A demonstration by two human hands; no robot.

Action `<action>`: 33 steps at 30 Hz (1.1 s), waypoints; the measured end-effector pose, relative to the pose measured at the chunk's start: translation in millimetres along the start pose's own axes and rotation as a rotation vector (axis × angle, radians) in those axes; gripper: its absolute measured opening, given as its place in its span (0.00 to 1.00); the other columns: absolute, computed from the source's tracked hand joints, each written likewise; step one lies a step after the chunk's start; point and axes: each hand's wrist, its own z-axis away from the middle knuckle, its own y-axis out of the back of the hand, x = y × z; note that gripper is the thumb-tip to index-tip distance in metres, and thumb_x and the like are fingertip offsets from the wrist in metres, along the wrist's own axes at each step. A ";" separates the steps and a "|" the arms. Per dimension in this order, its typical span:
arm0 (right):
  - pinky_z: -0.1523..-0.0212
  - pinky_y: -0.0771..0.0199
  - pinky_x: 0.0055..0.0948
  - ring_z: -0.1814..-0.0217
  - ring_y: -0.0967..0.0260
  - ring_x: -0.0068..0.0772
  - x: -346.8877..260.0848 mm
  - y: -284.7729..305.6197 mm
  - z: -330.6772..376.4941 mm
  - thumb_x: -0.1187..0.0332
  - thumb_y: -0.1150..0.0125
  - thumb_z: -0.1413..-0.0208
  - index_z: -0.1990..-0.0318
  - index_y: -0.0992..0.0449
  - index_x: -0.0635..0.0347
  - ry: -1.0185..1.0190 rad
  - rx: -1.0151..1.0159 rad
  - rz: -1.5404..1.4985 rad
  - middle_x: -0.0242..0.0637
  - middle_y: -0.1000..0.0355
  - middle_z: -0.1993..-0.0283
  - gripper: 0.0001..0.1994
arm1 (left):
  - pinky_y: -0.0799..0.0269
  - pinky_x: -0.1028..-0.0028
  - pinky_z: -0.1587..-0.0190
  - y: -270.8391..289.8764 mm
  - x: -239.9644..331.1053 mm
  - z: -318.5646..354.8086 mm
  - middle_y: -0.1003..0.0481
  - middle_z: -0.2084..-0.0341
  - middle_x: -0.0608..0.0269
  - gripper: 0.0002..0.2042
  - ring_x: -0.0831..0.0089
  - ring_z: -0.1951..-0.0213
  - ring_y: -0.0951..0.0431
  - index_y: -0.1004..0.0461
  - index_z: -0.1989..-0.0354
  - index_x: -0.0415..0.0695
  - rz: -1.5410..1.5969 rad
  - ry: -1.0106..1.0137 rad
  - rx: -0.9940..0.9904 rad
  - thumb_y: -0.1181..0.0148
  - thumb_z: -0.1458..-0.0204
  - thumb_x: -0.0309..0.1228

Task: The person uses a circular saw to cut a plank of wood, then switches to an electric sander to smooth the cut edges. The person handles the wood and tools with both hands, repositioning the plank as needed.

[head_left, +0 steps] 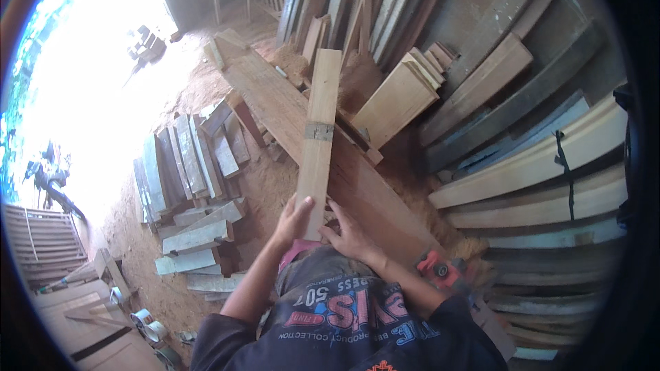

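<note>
The near end of a long pale plank point(318, 144) is clasped by the left hand point(294, 220) and the right hand point(349, 233), equally near, its long axis running straight away over a wider board point(275, 106) toward stacked timber point(481, 96).

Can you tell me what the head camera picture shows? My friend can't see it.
Both hands, left hand and right hand, grip the near end of a long wooden plank pointing away over a wide board. Stacked timber fills the right; short planks lie left.
</note>
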 end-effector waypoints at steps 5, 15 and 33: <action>0.22 0.36 0.48 0.18 0.39 0.55 -4.2 49.0 17.7 0.54 0.37 0.29 0.18 0.45 0.64 -0.329 -0.232 -0.112 0.54 0.37 0.20 0.40 | 0.30 0.53 0.31 -32.4 -19.5 25.0 0.34 0.30 0.45 0.49 0.54 0.29 0.32 0.56 0.17 0.44 0.099 0.100 -0.008 0.32 0.36 0.52; 0.24 0.34 0.57 0.22 0.39 0.73 -38.7 26.2 21.5 0.49 0.17 0.52 0.17 0.71 0.68 -0.200 -0.149 0.305 0.74 0.47 0.22 0.70 | 0.34 0.50 0.28 -47.1 -17.4 27.9 0.35 0.28 0.46 0.50 0.53 0.28 0.32 0.56 0.16 0.48 0.148 0.024 -0.104 0.29 0.38 0.49; 0.24 0.33 0.53 0.21 0.38 0.66 -88.3 96.0 -55.0 0.46 0.15 0.54 0.18 0.54 0.71 0.154 -0.092 0.439 0.70 0.39 0.24 0.66 | 0.16 0.62 0.48 -59.8 45.6 4.6 0.28 0.34 0.47 0.41 0.56 0.44 0.17 0.50 0.18 0.51 0.309 -0.072 0.070 0.44 0.31 0.61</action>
